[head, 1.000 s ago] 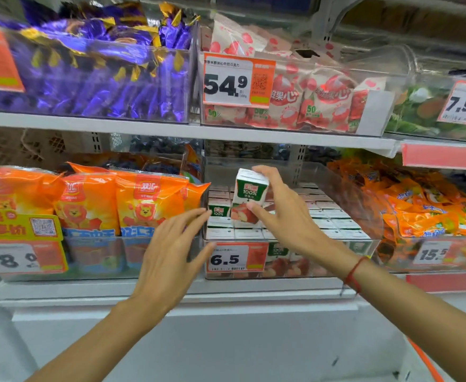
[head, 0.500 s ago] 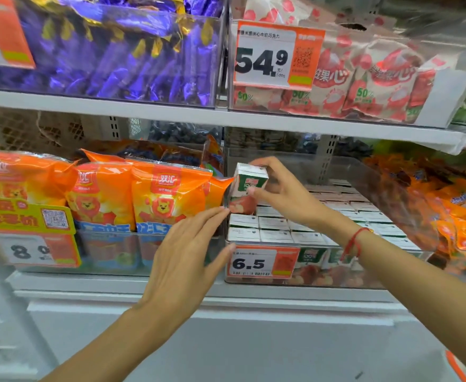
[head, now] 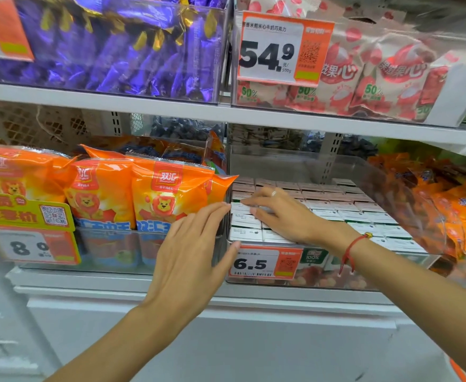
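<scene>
A shop shelf (head: 116, 282) runs across the head view, carrying clear bins side by side. The middle bin (head: 295, 166) holds small juice cartons (head: 358, 216) packed upright in tight rows with their tops level, from its front wall nearly to the back.

The right hand (head: 284, 213) lies flat on the carton tops at the bin's front left corner, fingers straight and holding nothing. It seems to be pressing a carton down level with its neighbours. The left hand (head: 190, 252) is spread wide with straight fingers by the outside of the bin's left wall, its thumb near the front edge beside the price tag (head: 256, 261). This looks like bracing, so the bin does not slide toward the orange bags (head: 165, 194) next to it.

The carton under the right palm is hidden by the hand. It cannot be told whether the left fingertips touch the wall. The carton fronts are blurred behind the tag, and the snack packets (head: 446, 205) at the shelf's right end are cut off.
</scene>
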The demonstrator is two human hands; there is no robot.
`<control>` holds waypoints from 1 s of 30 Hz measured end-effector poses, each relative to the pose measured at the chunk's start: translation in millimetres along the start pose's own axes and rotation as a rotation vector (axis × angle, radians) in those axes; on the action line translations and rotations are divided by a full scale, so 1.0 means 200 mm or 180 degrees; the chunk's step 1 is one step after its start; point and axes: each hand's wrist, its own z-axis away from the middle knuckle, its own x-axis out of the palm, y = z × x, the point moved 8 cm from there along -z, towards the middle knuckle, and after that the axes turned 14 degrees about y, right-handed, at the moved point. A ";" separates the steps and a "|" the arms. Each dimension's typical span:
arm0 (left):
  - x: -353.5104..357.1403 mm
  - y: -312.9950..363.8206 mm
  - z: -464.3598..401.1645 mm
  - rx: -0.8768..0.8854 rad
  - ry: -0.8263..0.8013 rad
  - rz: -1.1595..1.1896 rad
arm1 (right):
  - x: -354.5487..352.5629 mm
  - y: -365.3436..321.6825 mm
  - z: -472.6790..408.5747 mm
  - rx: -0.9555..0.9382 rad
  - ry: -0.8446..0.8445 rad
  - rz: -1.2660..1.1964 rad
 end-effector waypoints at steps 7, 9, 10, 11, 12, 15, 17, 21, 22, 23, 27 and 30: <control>0.01 0.00 0.00 -0.0030 -0.0014 0.0085 | -0.02 0.07 -0.13 0.0373 -0.0092 -0.0626; 0.01 0.00 0.00 -0.0038 -0.0019 0.0108 | -0.02 0.10 -0.21 0.0513 -0.0039 -0.0539; 0.01 0.00 0.00 -0.0046 -0.0024 0.0117 | -0.01 0.11 -0.24 0.0554 -0.0109 -0.0450; 0.01 -0.01 0.00 -0.0053 -0.0025 0.0128 | 0.02 0.12 -0.26 0.0574 -0.0229 -0.0361; 0.01 -0.01 0.00 -0.0058 -0.0022 0.0140 | 0.04 0.12 -0.28 0.0581 -0.0370 -0.0288; 0.01 -0.01 0.00 -0.0062 -0.0010 0.0150 | 0.08 0.13 -0.32 0.0634 -0.0774 -0.0187; 0.02 -0.01 0.00 -0.0062 -0.0004 0.0147 | 0.08 0.13 -0.34 0.0614 -0.1051 0.0018; 0.02 -0.01 0.00 -0.0064 -0.0020 0.0164 | 0.08 0.13 -0.37 0.0579 -0.1291 0.0291; 0.02 -0.01 0.00 -0.0051 -0.0035 0.0166 | 0.09 0.13 -0.38 0.0575 -0.1339 0.0346; 0.02 -0.01 0.00 -0.0041 -0.0055 0.0172 | 0.10 0.12 -0.39 0.0542 -0.1389 0.0431; 0.01 -0.01 0.00 -0.0018 -0.0066 0.0189 | 0.11 0.11 -0.41 0.0340 -0.1226 0.0566; 0.01 0.00 0.00 0.0019 -0.0056 0.0193 | 0.07 0.11 -0.38 0.0367 -0.0926 0.0260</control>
